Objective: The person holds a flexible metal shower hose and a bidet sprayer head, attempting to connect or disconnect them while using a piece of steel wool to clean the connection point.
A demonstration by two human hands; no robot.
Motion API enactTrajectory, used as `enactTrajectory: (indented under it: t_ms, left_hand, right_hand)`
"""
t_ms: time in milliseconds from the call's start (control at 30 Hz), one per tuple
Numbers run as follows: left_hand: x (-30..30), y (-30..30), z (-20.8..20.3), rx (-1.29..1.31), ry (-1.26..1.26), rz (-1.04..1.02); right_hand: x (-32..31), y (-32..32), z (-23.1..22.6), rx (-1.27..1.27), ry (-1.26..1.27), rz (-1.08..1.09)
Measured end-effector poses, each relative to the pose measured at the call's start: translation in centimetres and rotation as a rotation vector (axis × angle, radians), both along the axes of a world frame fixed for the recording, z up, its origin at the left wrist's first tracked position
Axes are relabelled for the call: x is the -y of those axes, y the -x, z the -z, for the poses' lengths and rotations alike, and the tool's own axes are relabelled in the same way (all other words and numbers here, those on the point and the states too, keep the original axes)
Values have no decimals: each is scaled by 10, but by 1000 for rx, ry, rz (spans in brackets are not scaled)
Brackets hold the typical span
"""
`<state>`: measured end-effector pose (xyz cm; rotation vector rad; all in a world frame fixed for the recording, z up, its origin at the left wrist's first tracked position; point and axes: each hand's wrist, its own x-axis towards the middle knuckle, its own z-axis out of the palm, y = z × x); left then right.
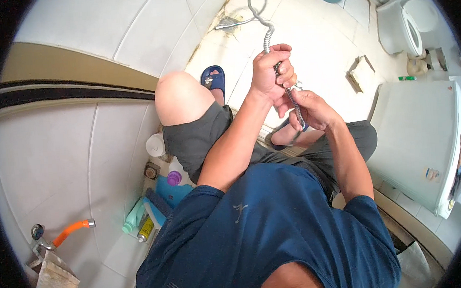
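Running through left hand [266, 77] and right hand [316, 108], both hands gripping it, a grey coiled hose [268, 36] loops out beyond them

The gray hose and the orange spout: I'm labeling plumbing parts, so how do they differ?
Color: the gray hose is plain gray, while the orange spout is orange with a silvery tip.
Pose: the gray hose loops by the floor and runs into the grip of the left hand; the orange spout bends out from a tap.
Length: the gray hose looks longer than the orange spout.
Both are curved tubes.
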<state>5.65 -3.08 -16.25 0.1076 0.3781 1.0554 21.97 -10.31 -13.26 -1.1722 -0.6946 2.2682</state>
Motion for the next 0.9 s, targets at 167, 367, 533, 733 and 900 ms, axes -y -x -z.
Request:
enactTrajectory:
  t_ms: [167,367,533,733,900]
  left_hand:
    - [-3,4,7,230,-113,91]
    - [-5,-5,5,-220,85,-41]
    - [-8,-5,12,-281,228,-119]
    - [1,1,7,253,-87,80]
    - [-1,5,10,295,-149,125]
  right_hand:
    - [16,10,22,-382,84,98]
    - [-2,7,7,768,-673,-236]
    - [0,20,-2,1377,-1085,-416]
    - [4,-6,14,-303,29,-31]
    - [14,12,22,-516,141,62]
